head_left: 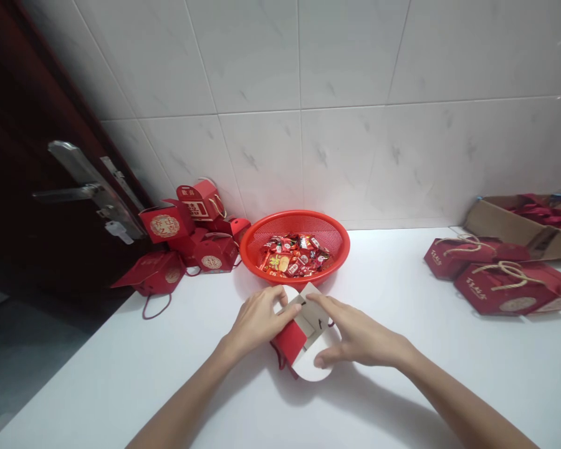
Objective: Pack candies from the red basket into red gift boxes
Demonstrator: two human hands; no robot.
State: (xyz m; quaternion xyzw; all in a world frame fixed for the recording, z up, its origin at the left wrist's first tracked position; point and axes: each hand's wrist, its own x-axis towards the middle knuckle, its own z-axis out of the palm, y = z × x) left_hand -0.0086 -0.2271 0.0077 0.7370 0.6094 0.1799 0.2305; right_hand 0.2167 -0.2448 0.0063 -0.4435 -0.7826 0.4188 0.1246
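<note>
Between my hands is a small red paper gift box (292,340), its top spread apart so that the pale inside and white rounded flaps show. My left hand (262,315) is closed on its upper left side, the thumb lying over the edge and the fingers bent behind a flap. My right hand (355,333) grips it from the right, thumb on the near white flap and forefinger at the far edge. A dark red cord hangs at the box's lower left. Just beyond it stands a red plastic basket (295,215) holding several wrapped sweets (299,255).
Several red boxes (215,252) are piled at the left, near a dark door with a metal handle (81,168). At the right, red boxes with tied cords (505,287) lie before a cardboard carton (509,218). A tiled wall (355,156) backs the white table (168,362).
</note>
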